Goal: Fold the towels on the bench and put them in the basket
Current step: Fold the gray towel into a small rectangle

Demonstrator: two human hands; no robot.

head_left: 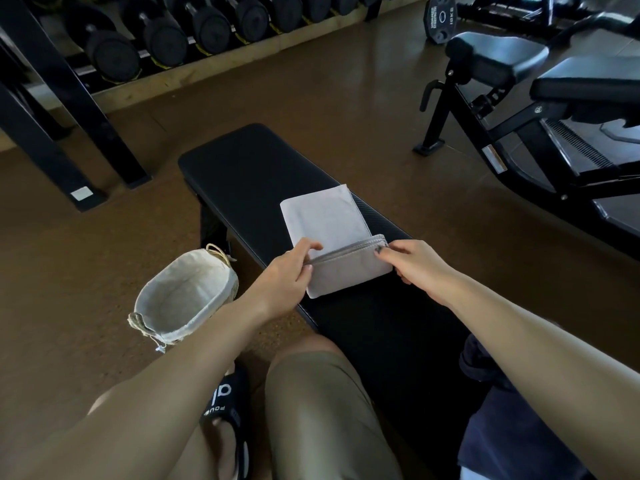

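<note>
A light grey towel (325,216) lies on the black padded bench (249,168), its near part folded over into a flap with a stitched hem. My left hand (287,275) pinches the left end of that hem. My right hand (415,265) pinches the right end of the same hem. A cloth-lined basket (183,296) stands on the floor left of the bench, beside my left forearm, and nothing shows inside it.
A dumbbell rack (166,39) runs along the back left, its black frame legs (69,109) on the floor. An incline bench machine (540,109) stands at the right. Dark blue fabric (502,410) lies on the bench near me. My knees and a black slipper (225,400) are below.
</note>
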